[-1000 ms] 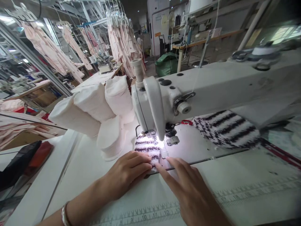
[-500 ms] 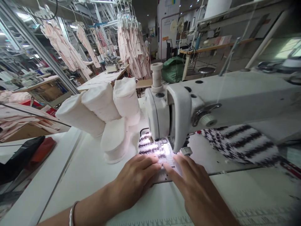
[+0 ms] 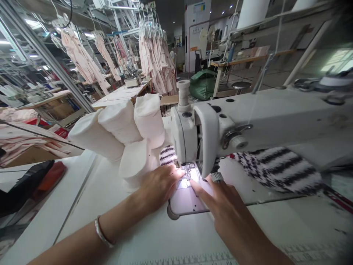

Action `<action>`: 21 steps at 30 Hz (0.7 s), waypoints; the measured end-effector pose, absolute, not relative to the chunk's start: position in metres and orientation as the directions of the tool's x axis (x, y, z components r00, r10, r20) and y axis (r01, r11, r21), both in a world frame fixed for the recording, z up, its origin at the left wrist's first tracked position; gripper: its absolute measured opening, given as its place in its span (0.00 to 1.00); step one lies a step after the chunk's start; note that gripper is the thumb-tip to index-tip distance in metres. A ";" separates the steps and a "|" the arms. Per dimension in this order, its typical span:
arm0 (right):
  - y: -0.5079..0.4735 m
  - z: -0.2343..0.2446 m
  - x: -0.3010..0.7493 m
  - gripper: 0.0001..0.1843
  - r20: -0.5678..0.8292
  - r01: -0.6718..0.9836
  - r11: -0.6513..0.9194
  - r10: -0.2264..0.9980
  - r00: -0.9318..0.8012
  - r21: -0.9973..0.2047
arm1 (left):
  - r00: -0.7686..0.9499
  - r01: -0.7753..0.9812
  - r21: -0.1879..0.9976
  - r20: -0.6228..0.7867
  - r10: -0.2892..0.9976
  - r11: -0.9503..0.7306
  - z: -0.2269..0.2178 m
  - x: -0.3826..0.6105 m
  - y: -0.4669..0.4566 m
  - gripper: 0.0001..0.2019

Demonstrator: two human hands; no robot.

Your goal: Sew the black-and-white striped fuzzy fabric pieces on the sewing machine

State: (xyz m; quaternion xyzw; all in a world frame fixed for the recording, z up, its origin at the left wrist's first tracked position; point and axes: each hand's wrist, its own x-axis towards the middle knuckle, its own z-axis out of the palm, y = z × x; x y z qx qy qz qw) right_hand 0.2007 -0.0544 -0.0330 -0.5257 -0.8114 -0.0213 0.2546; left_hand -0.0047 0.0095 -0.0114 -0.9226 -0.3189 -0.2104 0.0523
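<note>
In the head view, a small piece of black-and-white striped fluffy fabric (image 3: 167, 155) lies on the far left side of the needle area. My left hand (image 3: 158, 186) is closed at its near edge, fingertips beside the presser foot (image 3: 189, 168); the grip itself is partly hidden. My right hand (image 3: 224, 198) rests on the machine bed with the fingers apart, one fingertip close to the lit needle plate (image 3: 184, 183). Above both hands stands the white sewing machine head (image 3: 186, 134).
Several white padded rolls (image 3: 118, 119) stand left of the machine. A larger striped fluffy piece (image 3: 281, 169) lies under the machine arm. A ruler strip (image 3: 187, 258) runs along the front edge. Pink garments (image 3: 157, 62) hang behind, near a green sack (image 3: 203, 84).
My left hand has moved away from me and slightly left. The small striped fabric has gone the same way, uncovering the needle plate. My right hand has hardly moved.
</note>
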 end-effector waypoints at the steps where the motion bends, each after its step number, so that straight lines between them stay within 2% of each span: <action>1: -0.057 -0.034 0.201 0.37 0.430 0.864 0.442 0.847 -0.314 -0.240 | 0.710 0.616 0.028 0.414 0.570 -0.787 -0.010 -0.004 0.010 0.07; 4: -0.063 -0.036 0.202 0.42 0.398 0.858 0.450 0.855 -0.332 -0.250 | 0.695 0.661 -0.004 0.378 0.611 -0.750 -0.003 -0.003 0.007 0.05; 14: -0.077 -0.053 0.202 0.35 0.500 0.849 0.479 0.804 -0.322 -0.223 | 0.682 0.725 -0.096 0.240 0.691 -0.682 0.000 0.004 -0.005 0.09; 18: -0.079 -0.056 0.201 0.35 0.514 0.853 0.470 0.801 -0.306 -0.225 | 0.652 0.753 -0.090 0.234 0.721 -0.652 0.001 0.014 -0.002 0.08; 21: -0.076 -0.052 0.202 0.33 0.519 0.862 0.474 0.791 -0.326 -0.182 | 0.616 0.779 -0.052 0.246 0.749 -0.624 -0.001 0.017 0.011 0.07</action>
